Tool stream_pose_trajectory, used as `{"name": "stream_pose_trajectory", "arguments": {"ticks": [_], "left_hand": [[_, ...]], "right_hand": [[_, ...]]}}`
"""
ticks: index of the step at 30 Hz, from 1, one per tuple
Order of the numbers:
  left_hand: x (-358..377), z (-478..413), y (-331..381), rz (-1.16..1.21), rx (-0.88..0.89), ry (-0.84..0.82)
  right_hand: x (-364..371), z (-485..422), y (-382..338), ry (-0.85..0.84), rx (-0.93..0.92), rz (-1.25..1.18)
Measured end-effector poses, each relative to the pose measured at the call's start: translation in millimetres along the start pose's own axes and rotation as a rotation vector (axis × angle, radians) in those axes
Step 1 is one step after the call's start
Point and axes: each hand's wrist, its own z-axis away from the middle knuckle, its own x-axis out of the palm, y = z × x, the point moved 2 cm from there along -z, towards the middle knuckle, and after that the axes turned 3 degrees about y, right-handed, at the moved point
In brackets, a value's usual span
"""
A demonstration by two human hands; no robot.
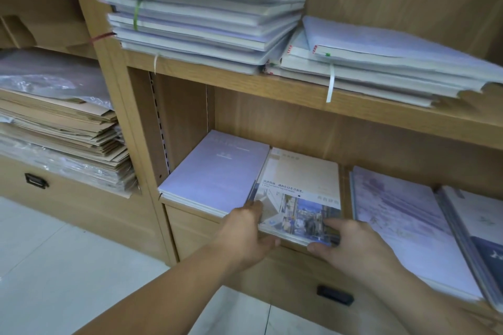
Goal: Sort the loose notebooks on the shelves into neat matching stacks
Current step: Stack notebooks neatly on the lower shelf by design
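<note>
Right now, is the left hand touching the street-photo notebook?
Touching. The head view shows the left hand gripping the near-left corner of the street-photo notebook, with the thumb on its cover and the fingers curled beneath.

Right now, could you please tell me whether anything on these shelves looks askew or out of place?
Yes. The tall stack on the upper shelf is fanned and uneven, its notebooks offset and overhanging the front edge. Below, the photo-cover notebook juts past the shelf front, gripped by the left hand and right hand.
</note>
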Motion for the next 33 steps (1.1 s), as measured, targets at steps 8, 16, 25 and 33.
{"name": "stream_pose_trajectory", "arguments": {"ticks": [8, 16, 25, 33], "left_hand": [[15, -1, 11, 0.094, -0.027, 0.090], [3, -3, -2, -0.038, 0.079, 0.067], [5, -9, -5, 0.081, 0.025, 0.073], [9, -14, -6, -0.028, 0.090, 0.050]], "right_hand": [[-2, -4, 5, -0.008, 0.042, 0.000], [4, 1, 0, -0.001, 0.043, 0.042], [2, 9, -4, 0.034, 0.094, 0.023], [-2, 18, -8, 0.030, 0.039, 0.108]]}}
